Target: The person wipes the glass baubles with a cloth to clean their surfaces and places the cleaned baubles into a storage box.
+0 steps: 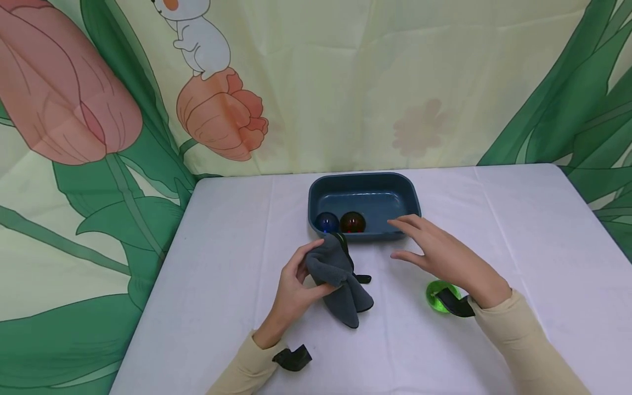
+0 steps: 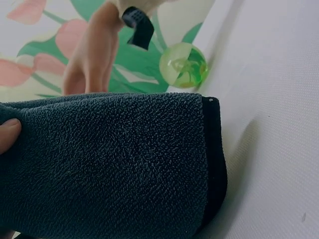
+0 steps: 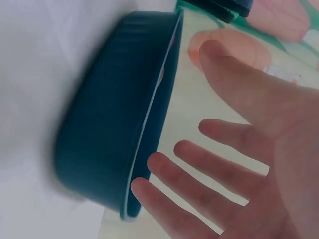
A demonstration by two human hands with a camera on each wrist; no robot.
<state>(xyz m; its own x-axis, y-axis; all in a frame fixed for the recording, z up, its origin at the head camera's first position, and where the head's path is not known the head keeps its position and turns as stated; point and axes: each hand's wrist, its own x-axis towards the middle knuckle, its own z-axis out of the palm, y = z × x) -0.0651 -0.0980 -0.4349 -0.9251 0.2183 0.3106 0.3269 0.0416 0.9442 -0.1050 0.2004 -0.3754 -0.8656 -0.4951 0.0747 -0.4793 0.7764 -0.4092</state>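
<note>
My left hand (image 1: 295, 293) grips a dark grey cloth (image 1: 332, 269) with black edging, its folds hanging over the table just in front of a blue basin (image 1: 382, 237). In the left wrist view the cloth (image 2: 109, 159) fills the lower part, with a fingertip at its left edge. My right hand (image 1: 439, 253) holds nothing; its fingers spread apart at the basin's near right corner. The right wrist view shows that hand (image 3: 239, 164) beside the basin wall (image 3: 109, 114). A blue ball (image 1: 327, 222) and a dark amber ball (image 1: 353, 222) lie inside the basin, at its near left.
A clear green ball (image 1: 437, 296) lies on the white-covered table (image 1: 222, 236) below my right wrist, partly hidden by a black strap (image 1: 455, 303). Another black strap (image 1: 292, 358) hangs from the left sleeve. A flower-printed curtain (image 1: 345, 82) stands behind the table.
</note>
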